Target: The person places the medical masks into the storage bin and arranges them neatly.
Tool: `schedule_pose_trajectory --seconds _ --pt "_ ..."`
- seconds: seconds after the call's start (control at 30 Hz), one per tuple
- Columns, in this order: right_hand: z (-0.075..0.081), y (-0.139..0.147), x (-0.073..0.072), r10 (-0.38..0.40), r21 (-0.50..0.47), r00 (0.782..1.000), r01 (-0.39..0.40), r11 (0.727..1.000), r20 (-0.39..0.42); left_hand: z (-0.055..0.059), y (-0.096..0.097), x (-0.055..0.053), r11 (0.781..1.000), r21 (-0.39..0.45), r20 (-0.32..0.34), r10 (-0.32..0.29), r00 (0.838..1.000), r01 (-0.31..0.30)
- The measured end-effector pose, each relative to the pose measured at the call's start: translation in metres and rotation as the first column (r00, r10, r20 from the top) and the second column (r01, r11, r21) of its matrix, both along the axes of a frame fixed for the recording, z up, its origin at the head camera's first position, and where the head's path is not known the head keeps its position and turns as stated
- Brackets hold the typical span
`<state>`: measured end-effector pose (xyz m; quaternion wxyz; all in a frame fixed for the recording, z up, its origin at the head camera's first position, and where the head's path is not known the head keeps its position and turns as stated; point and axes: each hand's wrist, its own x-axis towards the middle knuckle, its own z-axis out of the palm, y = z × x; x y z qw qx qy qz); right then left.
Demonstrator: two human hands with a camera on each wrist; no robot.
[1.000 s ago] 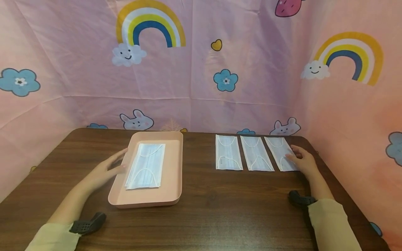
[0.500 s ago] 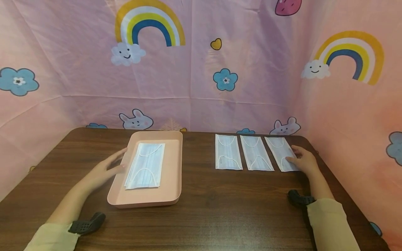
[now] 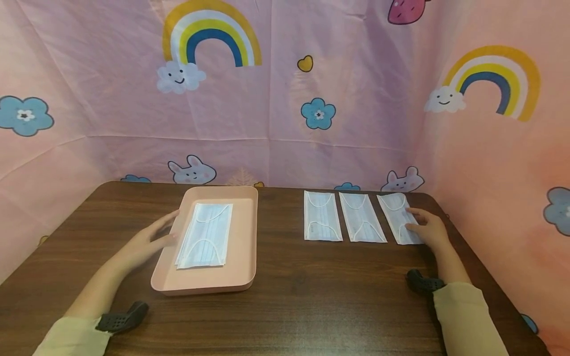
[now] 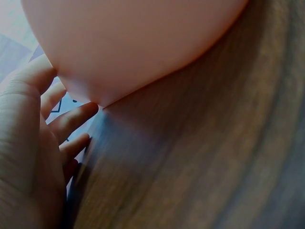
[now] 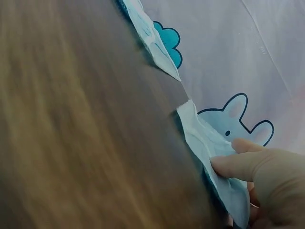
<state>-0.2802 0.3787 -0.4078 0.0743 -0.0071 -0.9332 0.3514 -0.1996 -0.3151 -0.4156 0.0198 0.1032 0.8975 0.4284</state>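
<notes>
In the head view, the pink tray (image 3: 242,237) stands on the left of the table with a small stack of pleated face masks (image 3: 206,237) lying inside it. My left hand (image 3: 144,242) rests against the tray's left side, fingers spread and loosely bent, touching the rim. On the right, several flat items make a row: a left mask (image 3: 322,217), a middle mask (image 3: 362,217) and a right mask (image 3: 394,210). My right hand (image 3: 429,230) pinches the right mask's edge, thumb on top; the right wrist view shows that mask (image 5: 200,138) slightly buckled and lifted.
The dark wood table (image 3: 289,296) ends at a pink patterned cloth (image 3: 285,113) hanging behind and at the right. Black wrist cameras sit on both arms, the left one (image 3: 122,318) and the right one (image 3: 423,282), just above the tabletop.
My right hand has closed on the right mask, whose upper end now bows up slightly and has shifted a little right. The left hand and tray stay in place.
</notes>
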Motion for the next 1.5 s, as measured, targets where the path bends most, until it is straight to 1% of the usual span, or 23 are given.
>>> schedule_pose_trajectory --seconds 0.17,0.3,0.5,0.57,0.73,0.87,1.13,1.23,1.37,1.5 --pt "0.002 -0.001 0.003 -0.006 -0.036 1.0 0.005 0.999 -0.012 -0.001 0.001 0.0 1.0 0.013 -0.009 -0.01 1.0 0.01" --pt "0.005 -0.002 0.004 0.008 -0.055 1.0 -0.007 0.998 0.016 0.001 0.002 0.002 1.0 0.01 -0.009 -0.004 1.0 0.004" --pt "0.008 -0.004 0.004 0.056 -0.093 0.996 -0.05 0.994 0.064 0.002 0.002 0.002 1.0 0.001 -0.014 0.004 1.0 -0.004" --pt "0.008 -0.004 0.004 0.053 -0.103 0.996 -0.046 0.994 0.069 0.002 0.002 0.002 1.0 0.002 -0.017 0.002 1.0 -0.002" --pt "0.006 -0.004 0.005 0.0 -0.122 0.999 0.006 0.993 0.055 0.001 0.002 0.001 1.0 -0.003 -0.02 0.0 1.0 0.0" --pt "0.005 -0.005 0.007 -0.037 -0.163 0.999 0.043 0.986 0.038 0.002 0.002 0.001 1.0 -0.014 -0.01 0.007 1.0 -0.007" --pt "0.008 -0.012 0.013 -0.127 -0.202 0.992 0.118 0.972 -0.028 0.0 0.0 0.003 1.0 -0.006 -0.009 -0.001 1.0 0.001" --pt "0.01 -0.015 0.015 -0.156 -0.236 0.986 0.14 0.962 -0.052 0.001 0.0 0.004 1.0 -0.007 -0.013 -0.001 1.0 0.001" --pt "0.014 -0.021 0.016 -0.206 -0.295 0.976 0.179 0.939 -0.065 0.001 0.001 0.003 1.0 -0.011 -0.016 -0.001 1.0 0.001" --pt "0.019 -0.029 0.017 -0.269 -0.318 0.96 0.233 0.919 -0.073 0.002 0.001 0.002 1.0 -0.016 -0.01 0.0 1.0 -0.001"
